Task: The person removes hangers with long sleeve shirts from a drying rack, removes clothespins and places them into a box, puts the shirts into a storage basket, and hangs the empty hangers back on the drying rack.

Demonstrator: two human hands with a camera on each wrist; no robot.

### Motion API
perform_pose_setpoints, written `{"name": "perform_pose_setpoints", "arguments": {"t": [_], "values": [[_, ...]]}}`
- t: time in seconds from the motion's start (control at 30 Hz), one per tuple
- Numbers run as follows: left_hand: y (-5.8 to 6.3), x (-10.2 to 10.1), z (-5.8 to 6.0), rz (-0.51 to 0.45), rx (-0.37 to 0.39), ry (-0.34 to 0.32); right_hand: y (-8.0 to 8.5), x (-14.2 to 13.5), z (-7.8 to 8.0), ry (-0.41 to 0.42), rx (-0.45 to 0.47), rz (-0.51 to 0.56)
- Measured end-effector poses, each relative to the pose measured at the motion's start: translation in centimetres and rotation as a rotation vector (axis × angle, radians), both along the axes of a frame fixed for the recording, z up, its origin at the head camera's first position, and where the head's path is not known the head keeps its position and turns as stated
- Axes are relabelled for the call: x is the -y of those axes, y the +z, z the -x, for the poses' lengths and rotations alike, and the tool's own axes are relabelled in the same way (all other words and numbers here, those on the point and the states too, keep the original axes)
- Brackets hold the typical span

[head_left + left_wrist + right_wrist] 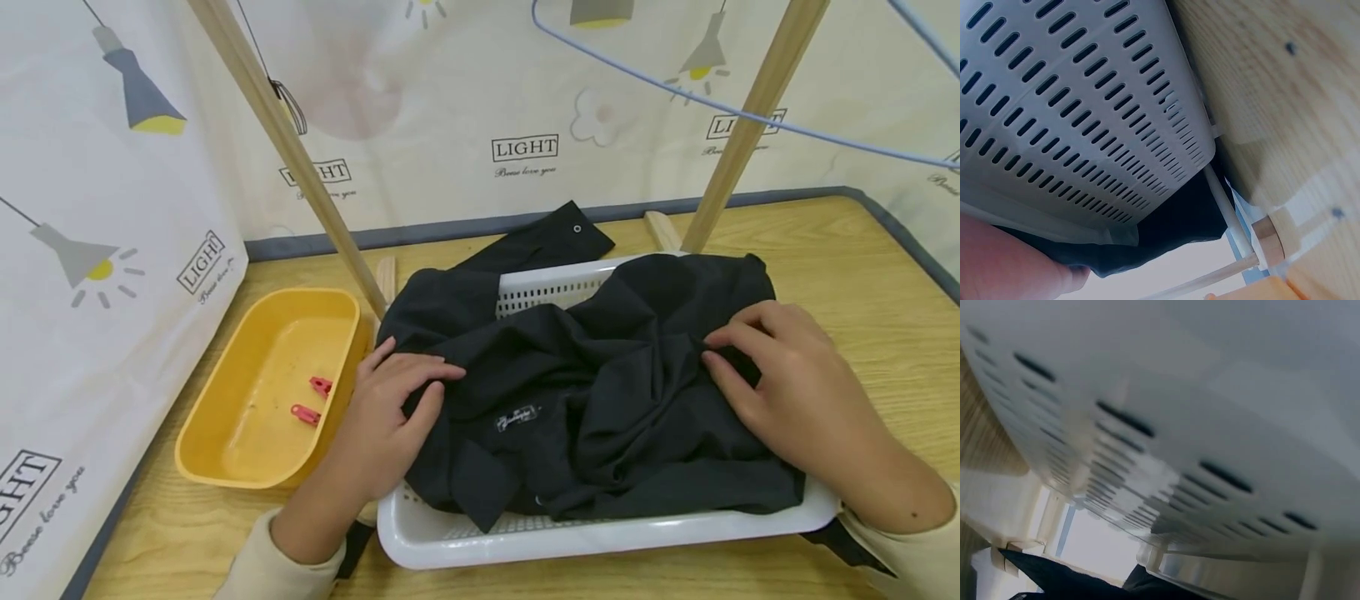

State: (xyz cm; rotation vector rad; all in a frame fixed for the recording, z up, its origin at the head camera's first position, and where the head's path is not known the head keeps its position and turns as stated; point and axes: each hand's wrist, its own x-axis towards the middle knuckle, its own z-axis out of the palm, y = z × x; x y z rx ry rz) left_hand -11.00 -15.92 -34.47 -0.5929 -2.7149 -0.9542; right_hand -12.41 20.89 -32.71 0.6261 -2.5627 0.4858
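A black shirt (540,350) with a small neck label and a buttoned cuff lies crumpled in a white perforated basket (525,546). My left hand (393,404) rests on the cloth at the basket's left side, its index finger extended and thumb apart. At the right, my right hand (787,379) pinches a fold of the shirt between thumb and fingertips. From below, the left wrist view has the basket's slotted wall (1085,125), part of my hand and a hanging edge of black cloth (1172,219). The right wrist view is mostly basket wall (1179,456).
Left of the basket stands a yellow tub (262,392) with red clothespins (306,414) inside. Wooden posts (300,158) rise behind the basket on both sides. A blue wire hanger (675,87) hangs overhead at the upper right. A printed wall sheet closes off the back.
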Motion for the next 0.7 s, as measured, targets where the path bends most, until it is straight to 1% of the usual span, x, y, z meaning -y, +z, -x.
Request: {"name": "perform_pose_setpoints", "arguments": {"t": [0.1, 0.3, 0.4, 0.5, 0.7], "values": [[0.01, -0.03, 0.00, -0.006, -0.001, 0.000, -0.03, -0.25, 0.13, -0.012, 0.005, 0.001], [0.05, -0.05, -0.04, -0.004, 0.007, 0.002, -0.06, -0.58, 0.21, -0.096, 0.049, -0.033], [0.07, -0.06, -0.08, -0.005, 0.013, 0.004, 0.06, -0.62, 0.26, -0.118, 0.054, -0.043], [-0.02, -0.06, -0.11, -0.005, 0.013, 0.007, 0.13, -0.63, 0.38, -0.115, 0.048, -0.057], [-0.19, -0.05, -0.06, -0.004, 0.022, 0.002, -0.02, -0.48, 0.55, -0.079, 0.089, -0.049]]}}
